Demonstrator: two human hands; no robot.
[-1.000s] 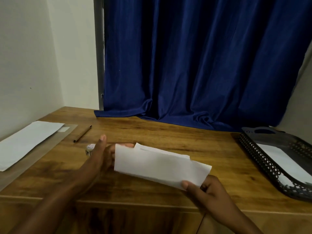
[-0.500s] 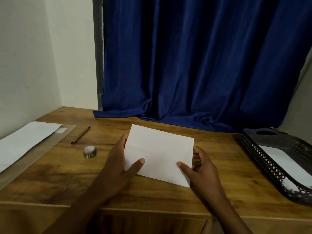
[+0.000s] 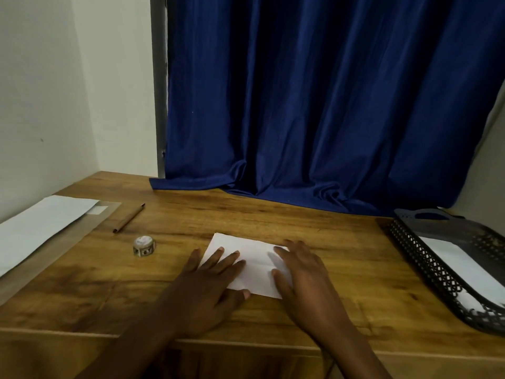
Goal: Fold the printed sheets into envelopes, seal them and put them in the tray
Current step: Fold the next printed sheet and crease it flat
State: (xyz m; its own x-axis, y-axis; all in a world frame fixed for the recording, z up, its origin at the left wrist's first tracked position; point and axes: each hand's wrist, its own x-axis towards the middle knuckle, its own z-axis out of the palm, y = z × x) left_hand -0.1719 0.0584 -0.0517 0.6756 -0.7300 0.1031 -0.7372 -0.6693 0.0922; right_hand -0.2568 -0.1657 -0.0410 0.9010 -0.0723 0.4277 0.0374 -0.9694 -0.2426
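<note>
Tabletop surroundings
A blue curtain (image 3: 314, 105) hangs behind the wooden tabletop (image 3: 273, 214); a brown pencil (image 3: 129, 218) lies near the left wall (image 3: 41, 91).

Left hand (image 3: 203, 289) bare; right hand (image 3: 304, 280) bare; forearms unsleeved.

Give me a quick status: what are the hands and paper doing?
Left hand, right hand: open, flat on folded sheet. Sheet on table, unsealed. Tape roll and tray apart, path clear.
</note>
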